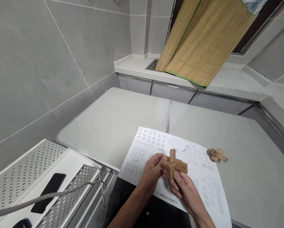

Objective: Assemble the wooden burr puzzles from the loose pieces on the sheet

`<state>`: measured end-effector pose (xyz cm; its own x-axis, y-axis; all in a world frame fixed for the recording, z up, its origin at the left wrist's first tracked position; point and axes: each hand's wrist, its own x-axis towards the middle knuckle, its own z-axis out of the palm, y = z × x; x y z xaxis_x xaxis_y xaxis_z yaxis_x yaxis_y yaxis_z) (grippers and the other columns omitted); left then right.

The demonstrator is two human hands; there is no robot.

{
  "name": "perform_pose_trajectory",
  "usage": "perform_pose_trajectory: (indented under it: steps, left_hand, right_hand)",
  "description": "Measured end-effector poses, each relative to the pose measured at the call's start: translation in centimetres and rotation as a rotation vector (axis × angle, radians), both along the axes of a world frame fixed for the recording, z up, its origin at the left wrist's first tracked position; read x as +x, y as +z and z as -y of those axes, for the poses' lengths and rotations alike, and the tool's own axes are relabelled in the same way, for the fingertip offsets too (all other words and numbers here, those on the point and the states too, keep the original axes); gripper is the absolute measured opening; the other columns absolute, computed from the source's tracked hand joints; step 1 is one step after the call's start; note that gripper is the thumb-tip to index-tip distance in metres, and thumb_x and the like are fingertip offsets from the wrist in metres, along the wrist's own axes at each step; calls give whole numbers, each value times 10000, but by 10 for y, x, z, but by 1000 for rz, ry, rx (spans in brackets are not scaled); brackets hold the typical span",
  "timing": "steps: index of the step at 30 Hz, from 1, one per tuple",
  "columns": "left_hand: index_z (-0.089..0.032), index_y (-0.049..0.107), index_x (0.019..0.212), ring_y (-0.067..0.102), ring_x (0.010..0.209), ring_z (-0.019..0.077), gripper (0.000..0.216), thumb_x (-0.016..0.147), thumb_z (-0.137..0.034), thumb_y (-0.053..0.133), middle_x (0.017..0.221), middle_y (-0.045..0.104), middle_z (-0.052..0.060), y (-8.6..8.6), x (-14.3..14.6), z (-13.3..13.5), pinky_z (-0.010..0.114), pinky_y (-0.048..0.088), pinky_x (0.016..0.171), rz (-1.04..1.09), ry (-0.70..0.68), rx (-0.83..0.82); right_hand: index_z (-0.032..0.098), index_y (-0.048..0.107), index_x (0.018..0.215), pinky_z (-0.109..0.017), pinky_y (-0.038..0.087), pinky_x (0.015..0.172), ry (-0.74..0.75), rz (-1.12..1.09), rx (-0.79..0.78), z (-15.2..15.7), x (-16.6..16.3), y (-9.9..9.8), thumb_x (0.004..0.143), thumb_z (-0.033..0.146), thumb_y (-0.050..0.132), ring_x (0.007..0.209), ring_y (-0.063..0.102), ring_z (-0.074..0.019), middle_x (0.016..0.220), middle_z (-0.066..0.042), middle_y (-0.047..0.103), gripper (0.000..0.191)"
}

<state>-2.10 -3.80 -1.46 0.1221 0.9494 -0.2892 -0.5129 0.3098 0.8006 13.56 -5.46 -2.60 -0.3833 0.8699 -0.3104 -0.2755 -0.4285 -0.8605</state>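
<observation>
Low in the middle of the frame both hands hold a wooden puzzle (173,165), a cross of interlocked light-brown sticks with one stick standing upright through the centre. The left hand (153,167) comes in from the lower left, its fingers (161,158) closed on the left arm of the cross; the right hand (186,189) comes up from the lower right, its fingers (178,176) clamped on the underside and the lower end of the upright stick. The puzzle is lifted just above a printed instruction sheet (203,177) that lies flat on the pale grey worktop (113,126), its near edge hanging at the worktop's front. To the right of the hands, at the sheet's right edge, a smaller wooden piece (218,155) made of crossed sticks lies on the worktop, well apart from the held puzzle. In the lower left of the frame a white perforated rack (33,164) carries a black phone (48,191), with a grey cable (61,193) running across it. In the upper right a bamboo mat (203,44) leans over a white ledge (137,65) below the grey tiled wall (49,57).
</observation>
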Motion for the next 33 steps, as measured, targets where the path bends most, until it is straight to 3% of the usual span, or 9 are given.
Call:
perform_pose_trajectory:
  steps: [6,9,12,16,20,23,28,33]
  left_hand:
    - [-165,653,926,398,564,80,460,924,-619,729,667,509,-50,1,6,-4,237,342,576,-98,-75,33]
    - [-170,666,1059,505,596,114,413,955,-569,693,720,611,-16,6,3,-9,257,410,592,-259,-119,78]
    - [-186,631,1233,642,770,186,403,981,-498,663,933,732,65,12,-4,-13,291,484,646,-447,-43,106]
    - [-202,660,1234,674,862,230,333,1014,-450,628,1032,752,90,13,-26,-17,336,515,725,-776,74,200]
    - [-214,690,1143,675,987,278,200,1026,-355,608,1012,742,82,3,-56,-21,417,527,902,-1119,173,382]
    - [-226,683,1130,643,1166,312,164,1039,-312,578,1151,739,95,-9,-76,-23,487,513,1027,-1311,113,509]
    - [-260,653,1215,590,1311,312,191,1054,-310,564,1327,688,91,-23,-100,-18,530,518,1093,-1529,39,633]
    - [-265,628,1232,518,1433,342,195,1065,-327,548,1464,629,102,-30,-116,-11,574,489,1133,-1623,72,612]
  right_hand:
    - [207,582,747,-273,294,525,-48,25,-32,9,9,9,962,641,701,513,293,-94,632,41,440,500]
    - [225,550,715,-290,285,524,-110,40,-89,15,19,22,923,656,733,515,274,-109,622,40,412,512]
    - [236,538,678,-312,281,530,-222,133,-151,20,42,30,890,681,741,512,283,-127,625,28,407,533]
    - [234,529,576,-336,322,558,-272,369,-145,20,94,21,871,759,699,536,342,-158,566,2,429,626]
    - [217,586,554,-338,344,551,-324,547,-144,13,143,1,820,802,709,556,398,-181,521,-21,471,654]
    - [203,596,580,-333,373,572,-370,599,-120,7,162,-7,843,767,710,568,442,-178,564,-28,518,632]
    - [206,583,651,-319,408,589,-424,618,-157,-7,170,-9,856,751,701,594,458,-170,654,-27,572,594]
    - [211,572,649,-309,419,558,-460,635,-132,-17,161,-5,815,762,728,582,465,-169,647,-28,575,596]
